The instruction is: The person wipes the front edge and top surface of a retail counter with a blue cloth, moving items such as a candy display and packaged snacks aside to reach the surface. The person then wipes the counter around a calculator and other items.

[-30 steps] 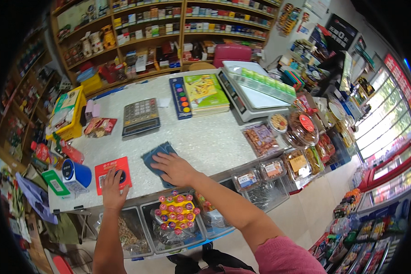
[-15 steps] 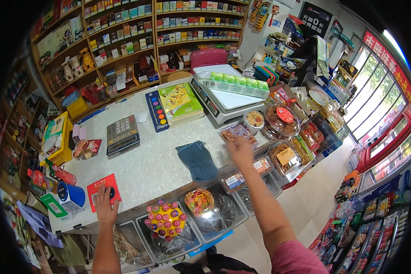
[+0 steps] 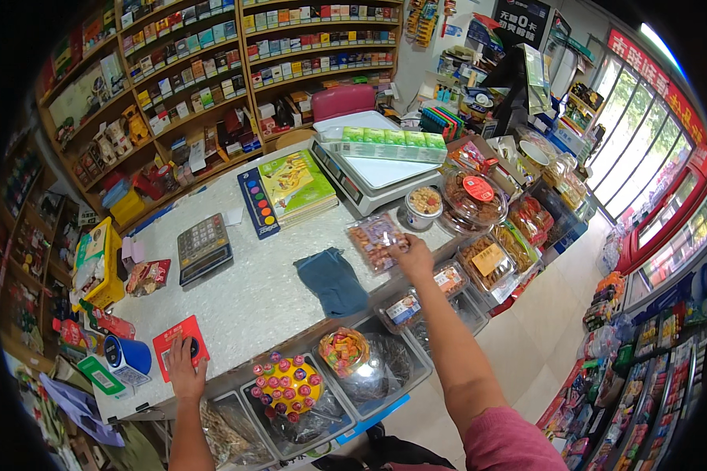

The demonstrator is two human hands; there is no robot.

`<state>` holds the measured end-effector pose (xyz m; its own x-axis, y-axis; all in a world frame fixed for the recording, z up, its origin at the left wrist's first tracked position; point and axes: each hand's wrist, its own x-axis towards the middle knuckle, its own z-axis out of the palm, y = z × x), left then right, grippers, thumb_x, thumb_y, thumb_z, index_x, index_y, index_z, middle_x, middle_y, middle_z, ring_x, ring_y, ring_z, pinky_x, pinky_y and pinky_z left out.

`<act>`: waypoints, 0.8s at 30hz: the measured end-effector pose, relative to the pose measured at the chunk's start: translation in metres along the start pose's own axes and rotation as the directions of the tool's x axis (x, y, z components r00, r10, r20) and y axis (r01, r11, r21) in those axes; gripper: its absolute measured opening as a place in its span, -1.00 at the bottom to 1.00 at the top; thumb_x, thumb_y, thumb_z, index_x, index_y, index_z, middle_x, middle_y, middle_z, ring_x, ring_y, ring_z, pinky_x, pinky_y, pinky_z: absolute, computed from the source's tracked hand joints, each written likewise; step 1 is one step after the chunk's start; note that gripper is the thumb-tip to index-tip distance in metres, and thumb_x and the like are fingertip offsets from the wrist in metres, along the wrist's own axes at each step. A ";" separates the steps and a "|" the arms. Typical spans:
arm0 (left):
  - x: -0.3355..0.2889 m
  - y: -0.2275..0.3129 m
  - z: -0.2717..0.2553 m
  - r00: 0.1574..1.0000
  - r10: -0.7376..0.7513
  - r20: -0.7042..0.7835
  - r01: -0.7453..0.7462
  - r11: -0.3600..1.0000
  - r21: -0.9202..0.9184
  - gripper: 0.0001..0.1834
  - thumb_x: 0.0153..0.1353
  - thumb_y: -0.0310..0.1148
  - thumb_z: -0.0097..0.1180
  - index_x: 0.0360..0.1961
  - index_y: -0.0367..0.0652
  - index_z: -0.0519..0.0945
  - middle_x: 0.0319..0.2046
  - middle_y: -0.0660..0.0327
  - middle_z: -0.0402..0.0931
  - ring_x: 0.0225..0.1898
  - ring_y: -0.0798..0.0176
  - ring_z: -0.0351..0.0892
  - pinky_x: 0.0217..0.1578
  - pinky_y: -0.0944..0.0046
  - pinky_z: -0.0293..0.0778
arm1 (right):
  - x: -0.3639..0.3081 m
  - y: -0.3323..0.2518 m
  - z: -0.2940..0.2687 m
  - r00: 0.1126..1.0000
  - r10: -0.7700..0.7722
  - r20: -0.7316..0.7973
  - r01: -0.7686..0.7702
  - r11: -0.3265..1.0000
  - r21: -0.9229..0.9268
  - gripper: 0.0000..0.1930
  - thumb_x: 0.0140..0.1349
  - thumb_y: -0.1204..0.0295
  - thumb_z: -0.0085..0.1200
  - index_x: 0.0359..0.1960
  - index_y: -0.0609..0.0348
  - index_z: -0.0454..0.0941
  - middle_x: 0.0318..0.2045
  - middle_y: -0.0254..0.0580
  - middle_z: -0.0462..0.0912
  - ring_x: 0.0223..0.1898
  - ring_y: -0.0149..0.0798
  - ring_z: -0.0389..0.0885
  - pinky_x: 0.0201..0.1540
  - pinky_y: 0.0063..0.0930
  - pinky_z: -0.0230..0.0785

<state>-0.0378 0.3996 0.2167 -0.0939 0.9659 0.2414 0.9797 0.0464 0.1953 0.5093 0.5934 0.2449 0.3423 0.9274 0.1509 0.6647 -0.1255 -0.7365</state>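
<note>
My right hand (image 3: 413,257) pinches the near right edge of a clear snack packet (image 3: 380,242) with brown nut-like pieces and purple print. The packet is over the right part of the white counter (image 3: 236,302), beside a lidded tub of nuts (image 3: 423,206). Far to the left, my left hand (image 3: 185,369) lies flat with fingers stretched over a red card (image 3: 182,334), covering part of it. Between the hands, a dark blue folded cloth (image 3: 332,281) rests near the counter's front edge.
Behind stand a scale (image 3: 369,184) carrying green packs (image 3: 393,143), picture books (image 3: 298,184) and a calculator (image 3: 204,249). Lollipops (image 3: 287,385) and a candy jar (image 3: 343,352) sit in front bins. At right are snack boxes (image 3: 487,263); a blue cup-shaped speaker (image 3: 127,357) is left.
My right hand has drawn the snack packet left and lifted its near edge slightly; more of the packet shows. My left hand stays on the red card. The whole view has shifted slightly.
</note>
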 end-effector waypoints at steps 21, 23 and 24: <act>0.001 -0.001 0.005 0.999 0.040 -0.022 -0.041 0.998 -0.047 -0.29 0.08 -0.19 0.21 0.29 -0.06 0.35 0.39 0.06 0.16 0.40 -0.08 0.10 0.35 -0.17 -0.02 | 0.006 -0.036 0.019 0.803 0.397 0.444 -0.590 0.634 0.500 -0.72 0.04 0.25 0.34 -0.33 0.16 0.61 -0.51 -0.26 0.64 -0.64 -0.38 0.49 -0.69 -0.46 0.19; -0.001 -0.001 0.004 0.999 0.026 -0.021 -0.027 0.999 -0.044 -0.30 0.08 -0.18 0.20 0.29 -0.06 0.35 0.39 0.06 0.16 0.40 -0.08 0.09 0.35 -0.19 -0.03 | 0.013 -0.029 0.022 0.752 0.330 0.570 -0.649 0.522 0.554 -0.74 0.09 0.21 0.30 -0.33 0.10 0.60 -0.53 -0.33 0.62 -0.66 -0.42 0.44 -0.71 -0.50 0.15; 0.000 0.001 0.003 1.000 0.022 -0.022 -0.023 0.999 -0.046 -0.30 0.09 -0.17 0.20 0.29 -0.06 0.35 0.39 0.06 0.16 0.40 -0.08 0.09 0.35 -0.20 -0.03 | 0.013 -0.033 0.019 0.725 0.291 0.624 -0.677 0.462 0.573 -0.75 0.11 0.20 0.28 -0.33 0.07 0.59 -0.54 -0.36 0.61 -0.68 -0.43 0.41 -0.71 -0.52 0.12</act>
<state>-0.0363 0.3999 0.2140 -0.0757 0.9610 0.2662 0.9724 0.0121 0.2329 0.4797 0.6163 0.2588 0.0280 0.8560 -0.5163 -0.3052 -0.4845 -0.8198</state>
